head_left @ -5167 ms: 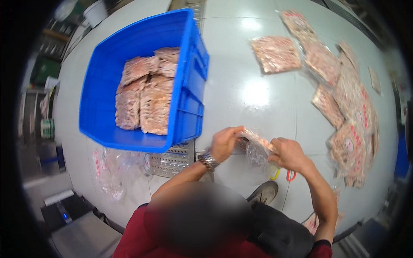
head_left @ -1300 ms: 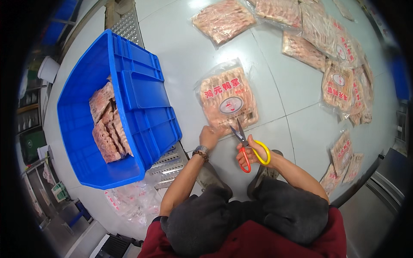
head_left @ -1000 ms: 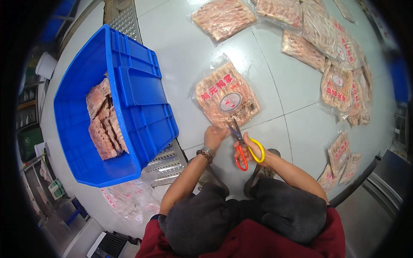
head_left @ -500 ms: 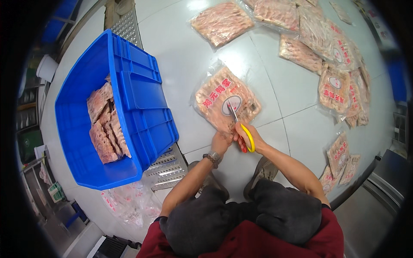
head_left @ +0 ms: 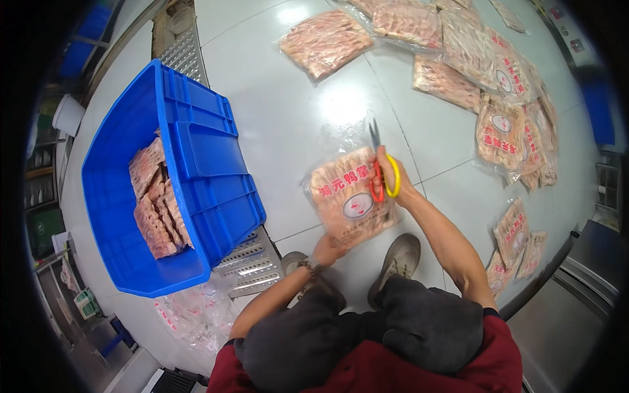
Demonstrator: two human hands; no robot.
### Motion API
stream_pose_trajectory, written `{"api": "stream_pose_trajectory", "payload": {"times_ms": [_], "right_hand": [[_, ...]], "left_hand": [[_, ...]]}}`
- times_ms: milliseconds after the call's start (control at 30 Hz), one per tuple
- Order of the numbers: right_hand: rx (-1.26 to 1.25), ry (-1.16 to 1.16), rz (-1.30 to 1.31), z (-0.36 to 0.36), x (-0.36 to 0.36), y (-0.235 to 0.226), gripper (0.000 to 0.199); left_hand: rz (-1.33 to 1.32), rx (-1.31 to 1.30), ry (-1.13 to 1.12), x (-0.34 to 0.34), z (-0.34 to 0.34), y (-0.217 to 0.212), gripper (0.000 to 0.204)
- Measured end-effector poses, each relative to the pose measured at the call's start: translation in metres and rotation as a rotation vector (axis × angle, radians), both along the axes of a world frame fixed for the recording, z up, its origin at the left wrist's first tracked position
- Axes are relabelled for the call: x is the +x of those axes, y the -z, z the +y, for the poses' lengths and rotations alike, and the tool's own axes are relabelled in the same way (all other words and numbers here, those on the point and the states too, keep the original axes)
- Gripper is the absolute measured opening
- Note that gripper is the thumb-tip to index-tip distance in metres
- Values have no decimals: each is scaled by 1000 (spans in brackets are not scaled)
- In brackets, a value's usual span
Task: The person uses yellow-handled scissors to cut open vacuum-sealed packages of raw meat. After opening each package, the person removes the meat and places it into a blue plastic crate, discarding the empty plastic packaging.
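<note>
Two bare hands work at one bag of meat (head_left: pixel 347 180), clear plastic with red print and an oval emblem, just in front of our shoes (head_left: pixel 401 259). Our left hand (head_left: pixel 331 250), slightly blurred, grasps the bag's lower left corner; a metallic-looking band (head_left: pixel 312 264) circles that wrist. Our right hand (head_left: pixel 395 173) is closed around the scissors (head_left: pixel 393 175), one handle red and the other yellow, with the blades pointing away from us, close together. This hand overlaps the bag's upper right edge, and we cannot tell whether its fingers also pinch the plastic. Nor can we tell whether the bag lies flat on the tiled floor (head_left: pixel 275 131) or is lifted.

To our left stands a blue plastic crate (head_left: pixel 213 157) with unwrapped slabs of pinkish meat (head_left: pixel 154 203) inside. A perforated metal grate (head_left: pixel 252 265) shows beside its near end, and crumpled clear plastic (head_left: pixel 196 311) with red print lies just below. Ahead, a single meat bag (head_left: pixel 325 44) lies near a larger spread of overlapping bags (head_left: pixel 504 134) that curves down our right side. Nearer us on the right is a smaller cluster of bags (head_left: pixel 514 236), beside a stainless-steel cabinet (head_left: pixel 557 321). Far left, beyond the crate, we see a white bucket (head_left: pixel 68 116).
</note>
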State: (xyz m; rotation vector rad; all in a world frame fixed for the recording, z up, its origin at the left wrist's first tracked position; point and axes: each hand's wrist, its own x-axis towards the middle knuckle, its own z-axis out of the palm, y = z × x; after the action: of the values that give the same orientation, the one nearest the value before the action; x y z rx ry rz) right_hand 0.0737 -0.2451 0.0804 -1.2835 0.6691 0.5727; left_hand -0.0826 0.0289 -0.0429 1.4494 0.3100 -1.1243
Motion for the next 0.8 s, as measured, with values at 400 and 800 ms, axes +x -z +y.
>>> {"api": "stream_pose_trajectory", "payload": {"times_ms": [400,800], "right_hand": [[266,-498,101,-4,-120,-12,58],[262,-474,169,20,-139,4,62]], "left_hand": [[-1140,767,503,112,-16,-104,48],[-1413,873,832,118,-9,-67,26]]}}
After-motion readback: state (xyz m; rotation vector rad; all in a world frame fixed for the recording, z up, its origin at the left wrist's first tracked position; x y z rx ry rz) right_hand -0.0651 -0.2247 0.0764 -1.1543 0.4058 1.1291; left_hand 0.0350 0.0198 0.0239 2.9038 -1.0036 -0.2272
